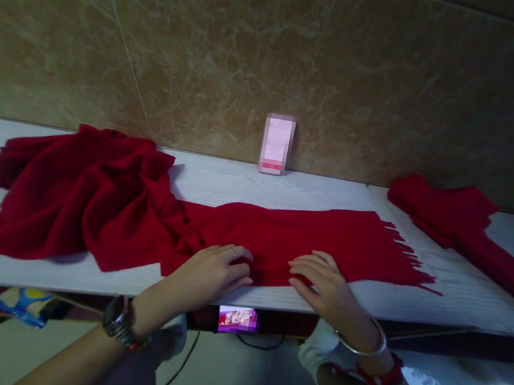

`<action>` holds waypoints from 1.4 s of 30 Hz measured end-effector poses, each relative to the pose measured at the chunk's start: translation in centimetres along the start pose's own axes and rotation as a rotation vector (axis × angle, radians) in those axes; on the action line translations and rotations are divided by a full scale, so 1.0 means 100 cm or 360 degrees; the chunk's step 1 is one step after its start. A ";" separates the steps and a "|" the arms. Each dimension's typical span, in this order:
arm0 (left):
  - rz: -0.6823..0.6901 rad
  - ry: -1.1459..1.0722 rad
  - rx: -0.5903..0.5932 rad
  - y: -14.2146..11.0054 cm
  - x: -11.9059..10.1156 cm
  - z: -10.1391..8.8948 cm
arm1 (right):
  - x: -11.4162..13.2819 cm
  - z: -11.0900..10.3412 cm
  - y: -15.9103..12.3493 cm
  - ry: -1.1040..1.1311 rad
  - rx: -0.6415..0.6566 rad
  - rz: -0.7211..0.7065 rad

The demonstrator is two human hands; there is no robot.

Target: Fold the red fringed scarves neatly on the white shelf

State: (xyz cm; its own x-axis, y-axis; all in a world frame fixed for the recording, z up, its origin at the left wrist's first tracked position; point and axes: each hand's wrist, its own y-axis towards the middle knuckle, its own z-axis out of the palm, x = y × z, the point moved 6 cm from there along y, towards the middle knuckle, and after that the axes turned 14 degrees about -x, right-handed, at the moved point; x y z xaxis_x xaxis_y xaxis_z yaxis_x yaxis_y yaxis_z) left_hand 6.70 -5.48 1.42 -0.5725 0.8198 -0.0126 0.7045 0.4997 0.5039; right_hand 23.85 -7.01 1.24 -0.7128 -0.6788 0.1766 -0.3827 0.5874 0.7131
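Note:
A long red scarf (279,236) lies on the white wood-grain table. Its right part is spread flat and ends in a fringe, while the left part is bunched into loose folds. My left hand (219,268), wearing a ring, rests on the scarf's near edge with its fingers loosely bent and apart. On the same edge, further right, my right hand (321,282) touches the cloth with its fingers stretched out. A short stretch of red cloth lies between the two hands. Neither hand appears to grip the fabric.
Another dark red cloth (454,219) lies at the right of the table (219,183). A phone-like object (277,143) leans against the brown marbled wall (212,47). Below the table edge are a lit screen (233,320), a blue packet (28,305) and a black cable (181,364).

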 end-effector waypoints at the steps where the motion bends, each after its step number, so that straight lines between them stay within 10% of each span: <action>1: -0.0019 0.0040 0.0033 0.000 0.001 0.002 | -0.001 -0.001 -0.001 -0.0028 -0.0041 0.0006; 8: -0.0184 0.0277 0.0249 0.008 0.010 0.005 | -0.006 0.002 0.000 -0.0324 0.0004 -0.0154; 26: -0.0213 0.0345 -0.0334 0.005 0.021 -0.021 | -0.018 -0.022 0.010 0.0047 -0.0445 0.0496; 28: -0.0097 0.0326 -0.0386 0.003 0.017 -0.026 | -0.016 -0.022 0.009 0.0079 -0.0359 0.0436; 34: 0.0125 0.0163 0.0252 -0.008 0.009 -0.001 | -0.011 -0.007 -0.007 0.0163 0.0060 0.0175; 42: 0.0079 -0.0160 0.0095 -0.001 0.005 -0.006 | -0.012 -0.003 -0.013 0.0175 0.0153 0.0171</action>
State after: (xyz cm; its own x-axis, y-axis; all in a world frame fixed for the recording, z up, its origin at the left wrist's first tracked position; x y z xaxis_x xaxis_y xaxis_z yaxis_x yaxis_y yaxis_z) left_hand 6.09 -5.29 1.91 -0.4936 0.8663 -0.0769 0.7564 0.4712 0.4536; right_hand 25.35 -7.09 0.36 -0.6862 -0.6507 0.3251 -0.3658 0.6950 0.6189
